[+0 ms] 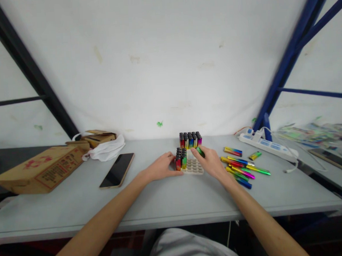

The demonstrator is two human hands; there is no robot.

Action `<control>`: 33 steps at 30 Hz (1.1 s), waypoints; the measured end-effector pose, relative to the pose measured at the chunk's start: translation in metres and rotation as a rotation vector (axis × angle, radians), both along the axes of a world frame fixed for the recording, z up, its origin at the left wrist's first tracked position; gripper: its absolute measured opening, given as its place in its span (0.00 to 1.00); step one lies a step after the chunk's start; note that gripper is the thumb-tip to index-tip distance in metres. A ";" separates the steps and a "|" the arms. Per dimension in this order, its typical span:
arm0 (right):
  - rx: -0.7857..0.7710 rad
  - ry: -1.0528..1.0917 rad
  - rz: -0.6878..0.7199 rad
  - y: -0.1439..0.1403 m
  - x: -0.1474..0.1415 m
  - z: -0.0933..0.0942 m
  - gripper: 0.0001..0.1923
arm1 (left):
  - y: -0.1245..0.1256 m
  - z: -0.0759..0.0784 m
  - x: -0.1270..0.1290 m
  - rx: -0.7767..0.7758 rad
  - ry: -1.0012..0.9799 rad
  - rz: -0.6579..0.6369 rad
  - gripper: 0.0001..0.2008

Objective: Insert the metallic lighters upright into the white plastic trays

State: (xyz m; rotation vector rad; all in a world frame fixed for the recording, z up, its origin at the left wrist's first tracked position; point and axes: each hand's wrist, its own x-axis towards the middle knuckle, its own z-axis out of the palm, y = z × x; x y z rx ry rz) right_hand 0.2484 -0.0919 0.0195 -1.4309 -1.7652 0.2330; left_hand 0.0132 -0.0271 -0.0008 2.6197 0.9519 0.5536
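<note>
A green lighter (200, 151) is pinched in the right hand (211, 162), fingers closed on it above the white tray (193, 167). The left hand (161, 167), loosely curled, steadies the tray at nine o'clock. Loose lighters (242, 169) lie at three o'clock on the bench (163, 201).

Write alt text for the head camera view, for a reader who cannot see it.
A person's right hand holds a green lighter over a white tray partly filled with upright lighters, while the left hand rests against the tray. More rainbow lighters lie loose on the grey table, with a phone to the left.
</note>
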 end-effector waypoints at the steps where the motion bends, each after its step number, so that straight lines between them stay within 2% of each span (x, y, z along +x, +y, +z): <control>1: -0.002 0.004 0.029 0.000 0.000 0.000 0.21 | 0.000 0.000 0.000 0.002 0.001 0.004 0.28; 6: 0.046 -0.057 0.185 0.004 0.004 -0.003 0.18 | 0.000 -0.001 0.000 0.006 -0.001 0.005 0.29; 10: 0.141 -0.187 0.142 0.009 0.007 -0.006 0.20 | 0.001 -0.001 0.000 0.004 0.038 0.013 0.30; 13: 0.056 -0.217 0.142 0.008 0.008 -0.003 0.22 | 0.001 -0.001 0.000 0.006 0.055 0.009 0.30; 18: -0.086 -0.147 0.327 0.003 0.008 0.003 0.23 | 0.002 -0.002 -0.001 0.011 0.047 0.012 0.30; 25: -0.151 -0.154 0.437 0.000 0.006 0.004 0.19 | 0.002 -0.002 -0.001 -0.005 0.031 0.014 0.32; 29: -0.088 -0.303 0.383 -0.002 -0.002 0.001 0.17 | 0.000 -0.001 -0.001 -0.009 0.028 0.002 0.32; 33: -0.065 -0.449 0.245 -0.001 -0.011 -0.005 0.17 | 0.000 -0.001 -0.001 -0.012 0.018 0.001 0.31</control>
